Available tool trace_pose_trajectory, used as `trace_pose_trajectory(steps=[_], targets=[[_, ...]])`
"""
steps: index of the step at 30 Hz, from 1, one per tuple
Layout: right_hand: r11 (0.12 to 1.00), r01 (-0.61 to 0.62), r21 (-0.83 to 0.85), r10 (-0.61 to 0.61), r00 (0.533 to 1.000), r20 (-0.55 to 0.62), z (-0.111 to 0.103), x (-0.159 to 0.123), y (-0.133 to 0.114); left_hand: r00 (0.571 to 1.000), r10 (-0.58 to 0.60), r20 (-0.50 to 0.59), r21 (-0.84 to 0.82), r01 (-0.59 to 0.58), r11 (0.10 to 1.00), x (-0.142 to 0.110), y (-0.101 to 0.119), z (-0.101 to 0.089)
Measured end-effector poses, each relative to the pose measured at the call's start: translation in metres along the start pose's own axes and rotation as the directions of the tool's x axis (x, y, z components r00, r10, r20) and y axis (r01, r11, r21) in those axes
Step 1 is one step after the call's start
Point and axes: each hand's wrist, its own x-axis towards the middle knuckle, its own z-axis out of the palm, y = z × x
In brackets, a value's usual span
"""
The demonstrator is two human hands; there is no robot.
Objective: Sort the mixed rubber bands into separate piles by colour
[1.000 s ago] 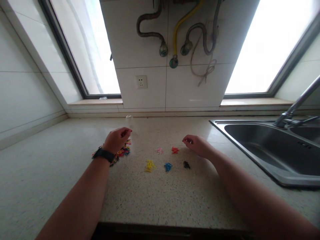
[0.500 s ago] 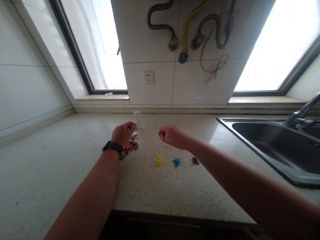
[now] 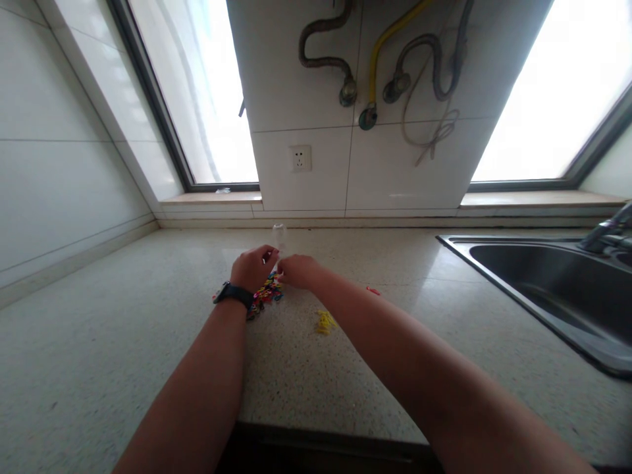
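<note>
My left hand (image 3: 255, 267), with a black watch (image 3: 234, 293) on its wrist, hovers over the back of a mixed pile of small coloured pieces (image 3: 266, 293). Its thumb and fingertips are pinched together; anything between them is too small to name. Beside it, my right hand (image 3: 298, 271) reaches down at the pile's back right edge, fingers closed and their tips partly hidden. A small heap of yellow pieces (image 3: 324, 322) lies left of my right forearm. Past that forearm, a few red pieces (image 3: 373, 290) show.
A clear, see-through container (image 3: 279, 233) stands behind the hands. The steel sink (image 3: 533, 270) with its tap (image 3: 607, 230) is at the right. Tiled wall, socket (image 3: 300, 158) and hoses are at the back; the counter's front edge (image 3: 326, 432) is near me.
My right hand has swung left from beside the red heap to the mixed pile, its forearm now covering the pink, blue and black heaps. My left hand stays over the pile, pinched; the view has shifted.
</note>
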Motion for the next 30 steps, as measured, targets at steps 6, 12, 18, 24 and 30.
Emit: trace_pose_trajectory(steps=[6, 12, 18, 24, 30], targets=[[1.000, -0.021, -0.009, 0.021, 1.000, -0.014, 0.004, 0.005, -0.004, 1.000, 0.018, 0.023, 0.023, -0.019, 1.000, 0.000, 0.002, -0.001], [1.000, -0.021, 0.022, 0.021, 0.999, -0.028, 0.006, 0.001, -0.002, 1.000, 0.005, 0.024, 0.061, -0.007, 0.998, 0.000, 0.003, 0.000], [0.990, 0.025, 0.142, -0.014, 0.997, -0.079, 0.006, 0.000, 0.001, 1.000, 0.006, 0.011, 0.058, -0.007, 0.998, 0.000, 0.000, 0.002], [0.907, 0.174, 0.384, -0.124, 0.981, -0.150, 0.003, -0.001, 0.008, 1.000, -0.020, 0.018, 0.049, 0.019, 0.999, 0.001, -0.001, 0.001], [0.543, 0.117, 0.832, -0.019, 0.992, -0.127, -0.005, -0.020, 0.017, 0.999, -0.051, -0.008, 0.041, 0.051, 0.998, 0.000, 0.000, -0.002]])
